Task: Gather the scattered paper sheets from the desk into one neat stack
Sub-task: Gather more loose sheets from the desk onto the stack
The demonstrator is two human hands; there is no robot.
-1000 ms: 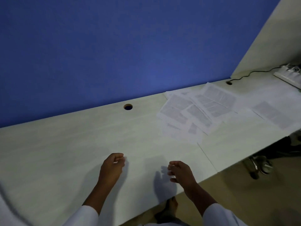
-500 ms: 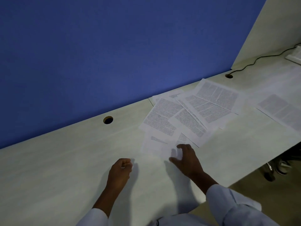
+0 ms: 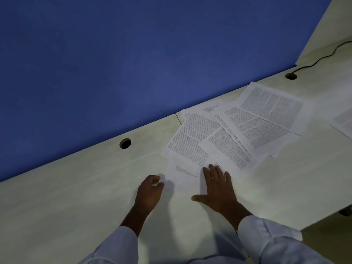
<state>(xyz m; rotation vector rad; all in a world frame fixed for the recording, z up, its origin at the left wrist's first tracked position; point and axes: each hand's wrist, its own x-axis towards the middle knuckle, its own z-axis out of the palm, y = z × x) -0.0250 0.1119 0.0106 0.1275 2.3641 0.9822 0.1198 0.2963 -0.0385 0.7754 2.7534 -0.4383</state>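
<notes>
Several printed paper sheets [image 3: 236,130] lie fanned and overlapping on the pale desk [image 3: 76,197], right of centre. The nearest sheet [image 3: 182,174] is mostly blank with a few lines of text. My right hand [image 3: 217,189] lies flat, fingers spread, pressing on that sheet's near right part. My left hand [image 3: 150,191] rests on the desk just left of the sheet's edge, fingers curled, holding nothing. One more sheet [image 3: 342,121] shows at the right border, apart from the pile.
A blue partition [image 3: 133,63] runs along the desk's back edge. Two round cable holes [image 3: 125,143] [image 3: 291,76] sit near it; a black cable [image 3: 323,56] leaves the right one. A seam [image 3: 178,119] crosses the desk. The desk's front edge drops off at lower right.
My view has closed in on the papers. My right hand has gone from hovering near the desk edge to lying flat on the nearest sheet. My left hand has moved up beside it.
</notes>
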